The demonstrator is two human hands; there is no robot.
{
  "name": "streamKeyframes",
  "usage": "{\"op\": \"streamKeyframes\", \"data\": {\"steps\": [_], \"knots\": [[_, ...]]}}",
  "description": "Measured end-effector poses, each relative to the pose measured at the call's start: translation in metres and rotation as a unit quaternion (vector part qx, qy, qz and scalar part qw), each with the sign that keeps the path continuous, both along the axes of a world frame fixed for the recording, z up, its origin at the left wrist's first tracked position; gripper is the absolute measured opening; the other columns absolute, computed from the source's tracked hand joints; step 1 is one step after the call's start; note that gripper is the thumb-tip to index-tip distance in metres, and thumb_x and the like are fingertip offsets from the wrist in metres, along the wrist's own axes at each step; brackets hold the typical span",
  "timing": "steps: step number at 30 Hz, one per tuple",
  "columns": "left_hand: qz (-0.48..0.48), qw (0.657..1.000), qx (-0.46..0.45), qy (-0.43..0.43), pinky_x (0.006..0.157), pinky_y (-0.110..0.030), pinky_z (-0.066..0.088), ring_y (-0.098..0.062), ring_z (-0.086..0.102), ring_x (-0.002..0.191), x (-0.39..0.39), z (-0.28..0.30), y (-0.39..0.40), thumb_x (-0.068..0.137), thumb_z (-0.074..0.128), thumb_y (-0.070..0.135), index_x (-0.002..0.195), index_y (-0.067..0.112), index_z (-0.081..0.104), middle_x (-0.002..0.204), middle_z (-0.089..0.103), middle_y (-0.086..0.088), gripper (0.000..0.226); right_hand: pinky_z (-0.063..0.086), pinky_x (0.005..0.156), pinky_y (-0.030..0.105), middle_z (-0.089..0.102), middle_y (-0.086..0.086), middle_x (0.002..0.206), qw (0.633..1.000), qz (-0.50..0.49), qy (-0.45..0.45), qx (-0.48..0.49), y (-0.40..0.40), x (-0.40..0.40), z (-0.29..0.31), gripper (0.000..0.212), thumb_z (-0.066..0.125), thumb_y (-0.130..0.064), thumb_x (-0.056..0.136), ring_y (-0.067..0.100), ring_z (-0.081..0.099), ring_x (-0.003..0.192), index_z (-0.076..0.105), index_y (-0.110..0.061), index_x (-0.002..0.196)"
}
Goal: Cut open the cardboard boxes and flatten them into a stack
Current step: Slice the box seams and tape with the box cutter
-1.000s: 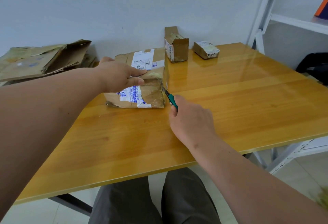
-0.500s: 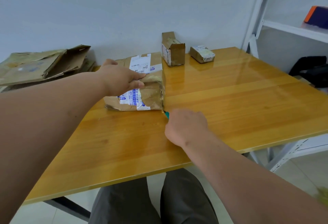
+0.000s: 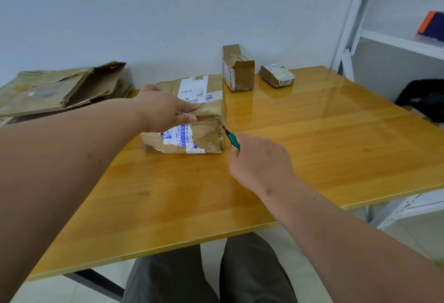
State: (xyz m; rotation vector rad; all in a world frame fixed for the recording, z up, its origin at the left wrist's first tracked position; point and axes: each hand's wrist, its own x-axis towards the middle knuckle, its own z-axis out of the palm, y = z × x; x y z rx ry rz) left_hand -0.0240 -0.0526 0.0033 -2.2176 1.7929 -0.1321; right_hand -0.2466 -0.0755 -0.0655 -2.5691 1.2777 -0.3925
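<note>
Head view: my left hand (image 3: 168,108) presses flat on the taped brown cardboard box (image 3: 189,120) mid-table, fingers fairly straight. My right hand (image 3: 259,161) is curled round a green-handled cutter (image 3: 231,138), blade at the box's right corner. A slip there could nick those nearby fingers.

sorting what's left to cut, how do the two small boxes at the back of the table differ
The taller small box stands upright with its top flap raised, so it looks already opened; the low small box lies flat and looks closed. The taller one carries its label on a side face, while the low one has its label on top and handwriting on the front. Both are brown cardboard with tape, standing apart on the table near the wall, neither flattened.
</note>
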Motion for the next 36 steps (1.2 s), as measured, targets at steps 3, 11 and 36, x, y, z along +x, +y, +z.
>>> {"op": "streamKeyframes", "data": {"steps": [3, 11, 36], "knots": [[0.003, 1.0, -0.003, 0.002, 0.112, -0.039, 0.014, -0.017, 0.053, 0.117, -0.001, 0.0, 0.0, 0.094, 0.019, 0.065, 0.148, 0.05, 0.026, 0.081, 0.056, 0.012, 0.056, 0.043, 0.07, 0.034, 0.049, -0.007, 0.075, 1.0, 0.006, -0.004, 0.01, 0.007, -0.005, -0.01, 0.015, 0.036, -0.031, 0.101, 0.014, 0.052, 0.068, 0.043, -0.024, 0.09], [0.001, 1.0, 0.0, -0.004, 0.111, -0.041, 0.016, -0.019, 0.052, 0.119, -0.002, 0.0, -0.002, 0.091, 0.016, 0.066, 0.149, 0.048, 0.024, 0.102, 0.067, 0.005, 0.061, 0.042, 0.069, 0.034, 0.05, -0.006, 0.077, 1.0, 0.017, -0.026, 0.005, 0.006, -0.001, -0.013, 0.015, 0.036, -0.033, 0.102, 0.014, 0.051, 0.069, 0.045, -0.024, 0.095], [0.014, 1.0, 0.012, 0.002, 0.112, -0.04, 0.013, -0.018, 0.05, 0.125, 0.003, 0.003, 0.007, 0.093, 0.019, 0.067, 0.148, 0.048, 0.024, 0.111, 0.07, 0.006, 0.059, 0.056, 0.068, 0.034, 0.059, -0.004, 0.089, 0.988, -0.036, 0.044, 0.146, -0.009, -0.009, -0.004, 0.022, 0.041, -0.03, 0.094, 0.019, 0.067, 0.065, 0.054, -0.026, 0.112]]}}
